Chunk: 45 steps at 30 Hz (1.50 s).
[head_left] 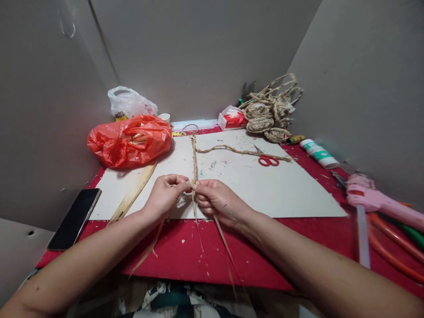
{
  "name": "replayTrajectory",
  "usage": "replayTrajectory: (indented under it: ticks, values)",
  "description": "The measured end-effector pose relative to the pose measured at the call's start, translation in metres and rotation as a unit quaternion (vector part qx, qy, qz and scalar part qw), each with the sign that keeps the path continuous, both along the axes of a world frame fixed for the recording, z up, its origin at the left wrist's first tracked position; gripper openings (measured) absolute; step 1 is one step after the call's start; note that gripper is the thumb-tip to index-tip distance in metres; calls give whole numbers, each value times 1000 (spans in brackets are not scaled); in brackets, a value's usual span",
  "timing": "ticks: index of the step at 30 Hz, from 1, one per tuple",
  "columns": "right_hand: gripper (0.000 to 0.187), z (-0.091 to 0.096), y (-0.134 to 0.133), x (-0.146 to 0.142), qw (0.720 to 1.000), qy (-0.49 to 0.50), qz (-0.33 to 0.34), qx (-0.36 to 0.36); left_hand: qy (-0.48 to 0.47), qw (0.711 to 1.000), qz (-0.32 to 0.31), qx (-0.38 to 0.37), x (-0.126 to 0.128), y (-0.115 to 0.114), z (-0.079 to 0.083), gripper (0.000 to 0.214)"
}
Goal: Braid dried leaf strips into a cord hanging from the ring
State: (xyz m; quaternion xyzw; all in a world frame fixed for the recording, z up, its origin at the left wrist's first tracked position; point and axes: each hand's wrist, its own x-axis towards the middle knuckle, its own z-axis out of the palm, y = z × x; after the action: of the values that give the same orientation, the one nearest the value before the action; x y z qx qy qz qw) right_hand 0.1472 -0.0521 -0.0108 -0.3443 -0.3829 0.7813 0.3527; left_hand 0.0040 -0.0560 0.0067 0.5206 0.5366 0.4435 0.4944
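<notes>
My left hand [169, 189] and my right hand [215, 196] meet at the near end of a tan plaited braid [194, 161]. Both are closed, thumb and fingers pinching the loose strands where the plait ends. Long flat fibre strands [222, 238] trail from below the hands over the board's front edge. The braid runs straight away from me to a metal ring [190, 129] at the far side. A second, finished-looking cord [228, 149] stretches right from near the ring. Red-handled scissors [268, 160] lie against that cord.
A white board [298, 194] covers much of the red cloth [251, 247]. On the left are an orange plastic bag [129, 143], a fibre strip [135, 190] and a phone [74, 219]. Rope bundles [265, 117], a tissue pack [232, 118] and a pink glue gun [380, 201] stand right.
</notes>
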Motion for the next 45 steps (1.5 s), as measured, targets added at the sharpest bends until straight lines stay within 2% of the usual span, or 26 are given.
replayTrajectory:
  ticks: [3, 8, 12, 15, 19, 26, 34, 41, 45]
  values:
    - [32, -1, 0, 0, 1000, -8, -3, 2, -18, 1000, -5, -15, 1, -2, -5, 17]
    - [32, -3, 0, 0, 1000, 1, 0, 0, -84, 994, -16, -65, 5, -2, -1, 20]
    - [31, -5, 1, 2, 1000, 18, 1, -8, -174, 974, -35, -140, 2, 3, 1, 19]
    - [30, -6, 1, 3, 999, 27, 6, -20, -191, 958, -83, -195, -4, 7, 1, 20]
    - [31, -6, 1, 3, 999, 36, 4, -37, -153, 957, -139, -203, -11, 12, 2, 19]
    - [36, -5, 0, 2, 997, 59, 19, -41, -66, 971, -145, -177, -8, 12, 10, 19]
    - [33, 1, -2, 4, 998, 37, 21, -54, -101, 957, -181, -204, -12, 19, 10, 11]
    - [31, 1, -3, 3, 999, -22, 31, -13, 39, 971, -175, -157, -11, 23, 10, 9]
    - [29, -5, -2, 2, 994, -75, 20, 77, 23, 959, -219, -180, -13, 25, 9, 17]
